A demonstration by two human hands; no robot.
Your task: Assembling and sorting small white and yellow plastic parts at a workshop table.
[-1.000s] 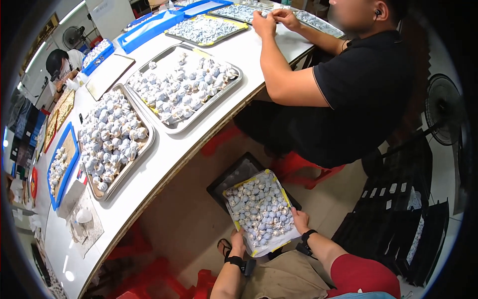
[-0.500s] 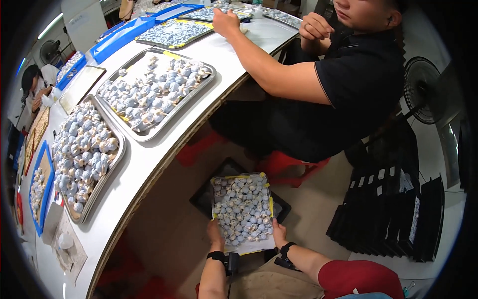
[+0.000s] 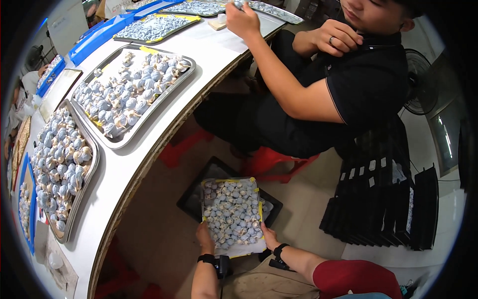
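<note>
Left hand: my left hand [image 3: 204, 238] grips the near-left corner of the tray [image 3: 231, 213], fingers curled round its edge, a black watch on the wrist
Right hand: my right hand [image 3: 269, 237] clamps the near-right corner of the same tray, a dark band on the wrist
Tray: I hold it low, below the table's edge and above my lap, roughly level; yellow tape [image 3: 259, 209] lines its rim
Parts: small blue-grey and cream parts [image 3: 230, 212] cover the held tray; what they are I cannot tell from this view
Beneath: a black tray [image 3: 195, 195] sits on the floor just under the held one, perhaps touching it
Table: the white table [image 3: 164, 112] curves along my left, carrying two metal trays [image 3: 144, 122] heaped with the same parts
Co-worker: a person in a black shirt [image 3: 368, 84] sits opposite, one hand [image 3: 241, 20] raised over the far trays, the other hand [image 3: 339, 41] by the chest
Right side: a stack of black trays [image 3: 383, 209] stands on edge on the floor, well apart from my hands
</note>
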